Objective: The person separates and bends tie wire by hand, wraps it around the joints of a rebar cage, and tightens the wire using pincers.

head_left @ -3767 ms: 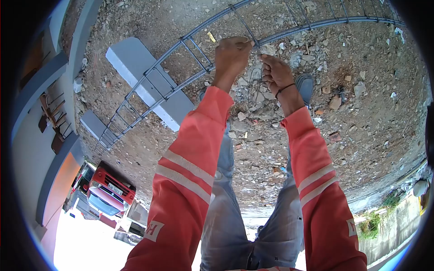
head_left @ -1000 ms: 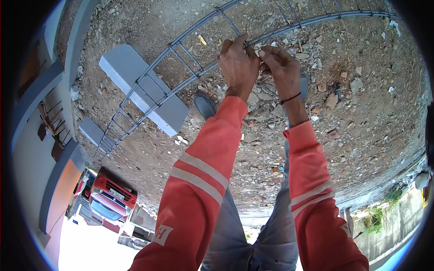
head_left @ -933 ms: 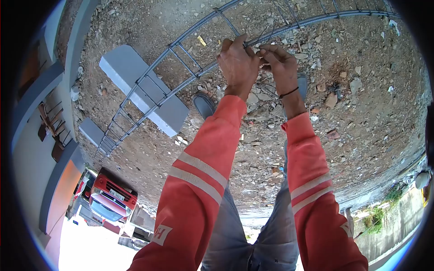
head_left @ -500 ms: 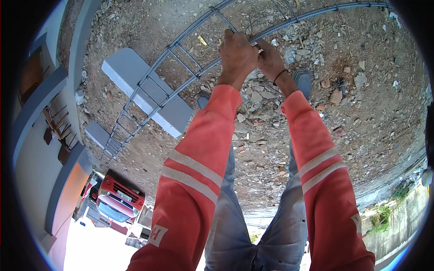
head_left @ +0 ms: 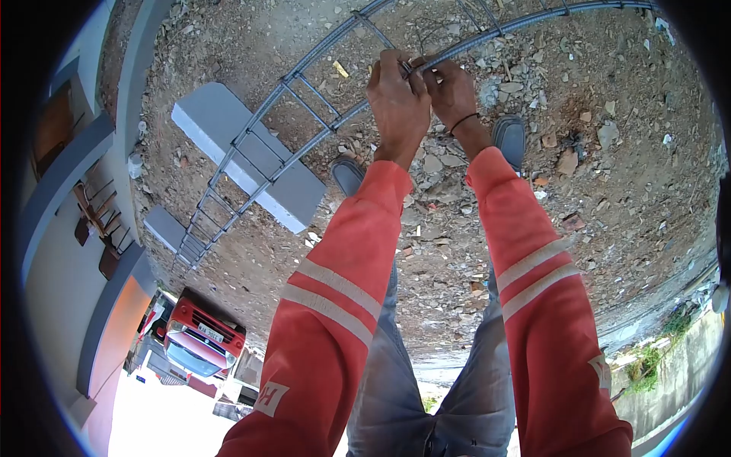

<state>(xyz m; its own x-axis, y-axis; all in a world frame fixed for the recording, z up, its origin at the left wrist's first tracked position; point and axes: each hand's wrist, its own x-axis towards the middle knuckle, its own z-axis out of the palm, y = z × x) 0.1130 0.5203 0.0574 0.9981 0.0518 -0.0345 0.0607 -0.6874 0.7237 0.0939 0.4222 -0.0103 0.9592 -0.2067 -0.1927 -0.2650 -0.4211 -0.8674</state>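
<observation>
"Stony ground (head_left: 632,206) fills most of the view, with a red car (head_left: 202,335) off to the left. What is the person busy with?"

"A long steel cage (head_left: 354,113). It passes over a grey block (head_left: 209,114) on the left, and its near bar (head_left: 458,49) runs on to the upper right. Both hands are at the middle stretch."

"What has changed?"

"A few seconds ago the right hand (head_left: 455,91) was just short of the bar, a gap between it and the left hand (head_left: 400,103). Now they are side by side at one spot, where a cross-rod (head_left: 376,33) comes down."

"So the work has drawn in to that joint?"

"I'd judge so, with one hand steadying and the other doing the fine part."

"And each grip?"

"Left is closed around the bar. Right has bent fingers (head_left: 448,70) against it; whether they pinch anything small, I can't tell."
</observation>
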